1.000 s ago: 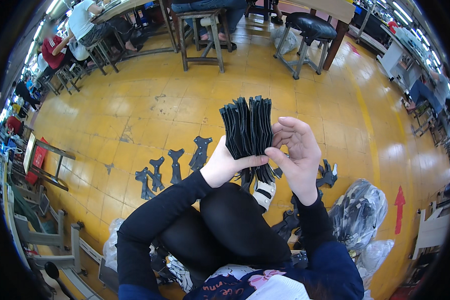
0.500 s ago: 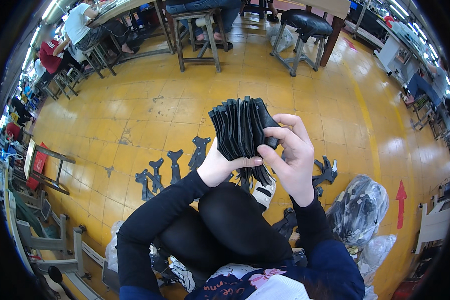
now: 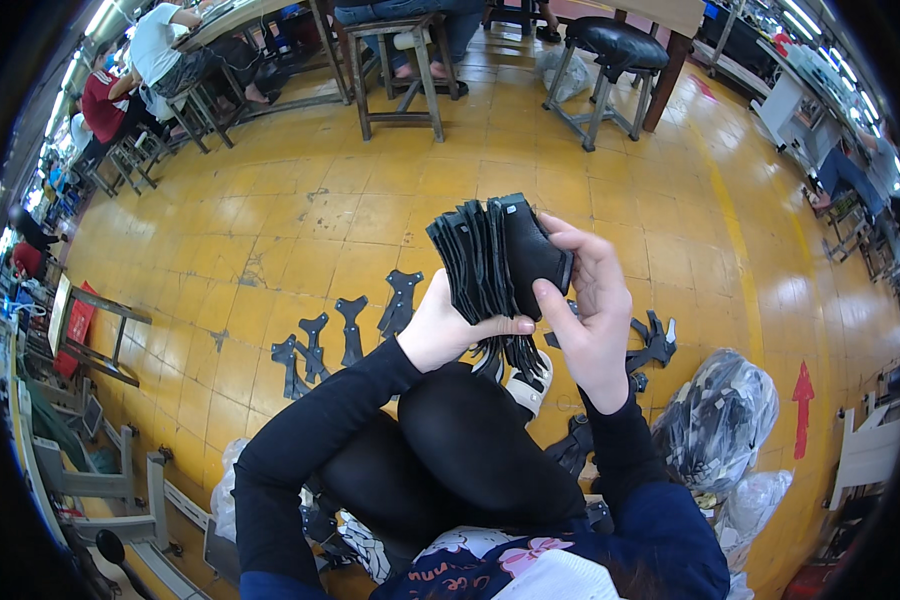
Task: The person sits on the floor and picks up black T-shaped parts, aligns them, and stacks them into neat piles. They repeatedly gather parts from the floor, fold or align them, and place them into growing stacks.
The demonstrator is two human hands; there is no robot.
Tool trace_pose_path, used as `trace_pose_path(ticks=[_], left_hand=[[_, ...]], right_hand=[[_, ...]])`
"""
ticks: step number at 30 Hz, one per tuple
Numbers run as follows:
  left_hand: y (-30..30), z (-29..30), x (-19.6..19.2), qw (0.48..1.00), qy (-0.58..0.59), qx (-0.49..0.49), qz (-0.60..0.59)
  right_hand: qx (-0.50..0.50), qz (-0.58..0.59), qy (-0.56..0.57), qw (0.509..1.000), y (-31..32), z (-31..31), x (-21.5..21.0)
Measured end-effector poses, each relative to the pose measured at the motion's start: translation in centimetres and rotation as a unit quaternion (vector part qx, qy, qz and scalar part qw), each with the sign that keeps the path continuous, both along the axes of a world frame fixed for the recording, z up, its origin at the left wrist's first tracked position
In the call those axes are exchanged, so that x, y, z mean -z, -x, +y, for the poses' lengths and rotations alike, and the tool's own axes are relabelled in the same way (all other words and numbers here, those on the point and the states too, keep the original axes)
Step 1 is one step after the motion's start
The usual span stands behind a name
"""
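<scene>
A thick stack of black leather-like cut pieces [image 3: 470, 262] is held up above my knees, its upper edges fanned apart. My left hand [image 3: 440, 325] wraps round the lower part of the stack, thumb across the front. At the right end, my right hand [image 3: 592, 300] pinches the outermost piece [image 3: 536, 255], thumb on its face and fingers behind. That piece shows its broad smooth side, with a small pale mark near the top. Narrow strips [image 3: 510, 355] dangle below my left hand.
Similar dark pieces [image 3: 350, 330] lie in small piles on the floor, with more [image 3: 654, 340] at the right. A clear plastic bag of dark pieces [image 3: 718, 420] stands beside my right arm. Stools [image 3: 400, 75] and seated people are at tables farther off.
The outermost piece has swung toward me and now shows its broad face. My right fingers have slid behind it, and the stack has shifted slightly right.
</scene>
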State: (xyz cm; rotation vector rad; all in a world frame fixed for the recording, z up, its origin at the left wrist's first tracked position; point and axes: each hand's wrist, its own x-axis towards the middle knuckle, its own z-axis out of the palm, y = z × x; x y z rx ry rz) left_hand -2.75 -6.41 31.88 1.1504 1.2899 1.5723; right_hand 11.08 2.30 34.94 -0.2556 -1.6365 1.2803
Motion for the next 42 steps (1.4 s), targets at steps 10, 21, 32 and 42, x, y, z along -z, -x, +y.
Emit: trace_pose_path(ticks=[10, 21, 32, 42], left_hand=[[0.0, -0.1, -1.3, 0.998, -0.007, 0.012, 0.057], [0.3, -0.1, -1.2, 0.992, 0.005, 0.029, 0.123], [-0.2, 0.2, -1.5, 0.991, -0.053, -0.003, 0.123], [-0.3, 0.2, -1.0, 0.993, -0.044, -0.001, 0.105]], right_hand=[[0.039, -0.128, -0.126, 0.983, -1.1, 0.7, 0.1], [0.144, -0.120, -0.229, 0.955, -0.7, 0.0, 0.3], [0.050, -0.102, -0.116, 0.987, -1.0, 0.3, 0.7], [0.035, -0.087, -0.188, 0.978, -0.5, 0.4, 0.5]])
